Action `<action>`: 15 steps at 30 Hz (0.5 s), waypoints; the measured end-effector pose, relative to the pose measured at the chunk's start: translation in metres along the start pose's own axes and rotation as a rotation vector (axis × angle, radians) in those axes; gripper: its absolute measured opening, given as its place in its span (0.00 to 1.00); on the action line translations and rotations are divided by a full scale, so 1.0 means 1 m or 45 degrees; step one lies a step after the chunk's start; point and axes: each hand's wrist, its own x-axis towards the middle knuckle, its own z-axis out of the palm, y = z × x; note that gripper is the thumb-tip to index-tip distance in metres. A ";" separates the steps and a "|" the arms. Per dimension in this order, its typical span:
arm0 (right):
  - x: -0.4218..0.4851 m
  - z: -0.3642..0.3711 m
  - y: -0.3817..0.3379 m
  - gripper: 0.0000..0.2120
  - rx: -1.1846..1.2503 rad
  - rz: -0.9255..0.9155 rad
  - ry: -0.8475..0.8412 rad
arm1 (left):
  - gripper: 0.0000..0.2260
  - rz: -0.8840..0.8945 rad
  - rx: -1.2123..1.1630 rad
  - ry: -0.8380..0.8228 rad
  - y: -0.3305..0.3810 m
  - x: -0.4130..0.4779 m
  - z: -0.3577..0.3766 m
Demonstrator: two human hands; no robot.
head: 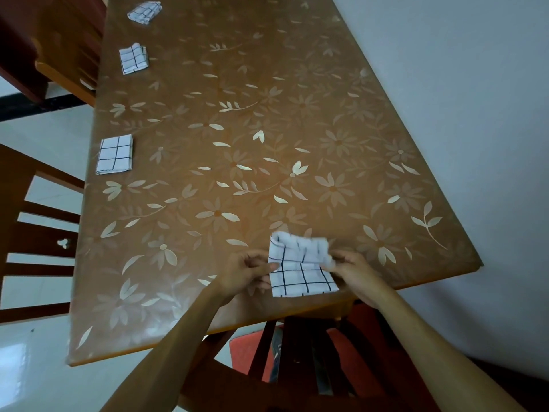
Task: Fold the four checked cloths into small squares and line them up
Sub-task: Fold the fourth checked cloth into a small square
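Our brown flowered table [297, 114] bears the far cloth [144, 12], middle cloth [133, 60] and near cloth [115, 154] down the left — the fourth cloth [300, 281] at lower centre.

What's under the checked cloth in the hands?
The brown flower-patterned table top lies under the white black-checked cloth held by the left hand and right hand. The patch directly beneath is covered.

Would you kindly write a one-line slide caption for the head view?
Left hand and right hand fold the last checked cloth near the table edge; three folded cloths line its left side.

Both hands [249, 270] [352, 273] pinch a checked cloth [301, 267]; three folded cloths [115, 154] line the table [267, 129].
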 end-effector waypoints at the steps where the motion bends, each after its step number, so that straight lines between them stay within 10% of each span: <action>1: 0.000 0.001 0.000 0.12 0.003 0.012 0.025 | 0.07 0.005 -0.022 0.014 -0.001 0.000 0.000; 10: 0.000 0.012 -0.008 0.07 0.045 0.117 0.018 | 0.06 0.043 0.031 0.124 -0.004 0.000 -0.006; 15: 0.001 0.020 0.003 0.12 -0.242 -0.128 0.161 | 0.06 0.295 0.570 0.334 -0.022 0.007 0.003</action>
